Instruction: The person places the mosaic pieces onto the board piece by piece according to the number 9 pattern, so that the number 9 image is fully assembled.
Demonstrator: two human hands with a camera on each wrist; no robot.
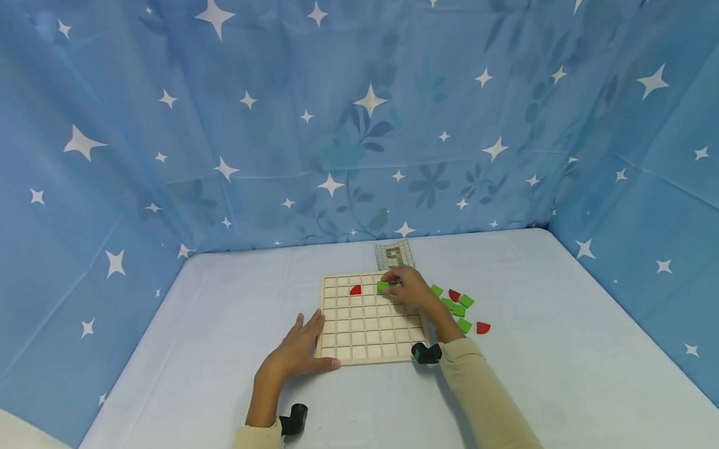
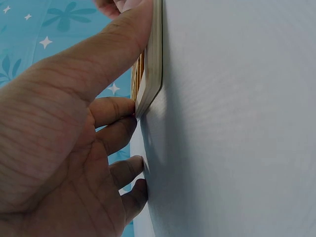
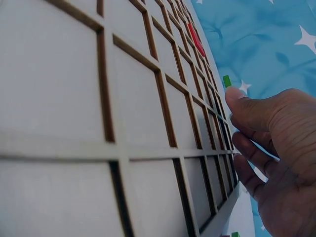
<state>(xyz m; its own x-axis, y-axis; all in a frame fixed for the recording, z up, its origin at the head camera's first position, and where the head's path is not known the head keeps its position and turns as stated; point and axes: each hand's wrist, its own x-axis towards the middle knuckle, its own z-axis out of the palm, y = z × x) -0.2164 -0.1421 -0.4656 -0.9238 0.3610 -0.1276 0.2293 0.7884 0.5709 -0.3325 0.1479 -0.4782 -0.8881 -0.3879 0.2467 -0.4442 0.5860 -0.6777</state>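
Observation:
A wooden grid board lies on the table, with a red quarter-circle tile in one of its upper cells. My right hand pinches a green square tile between thumb and fingers over the upper right of the board. In the right wrist view a small part of this green tile shows past the thumb. My left hand rests at the board's near left corner, its thumb on the front edge and its spread fingers against the left side. The left wrist view shows these fingers touching the board's rim.
To the right of the board lie several loose green tiles and two red quarter-circle tiles. A small printed pattern card lies behind the board. Blue starry curtains surround the white table.

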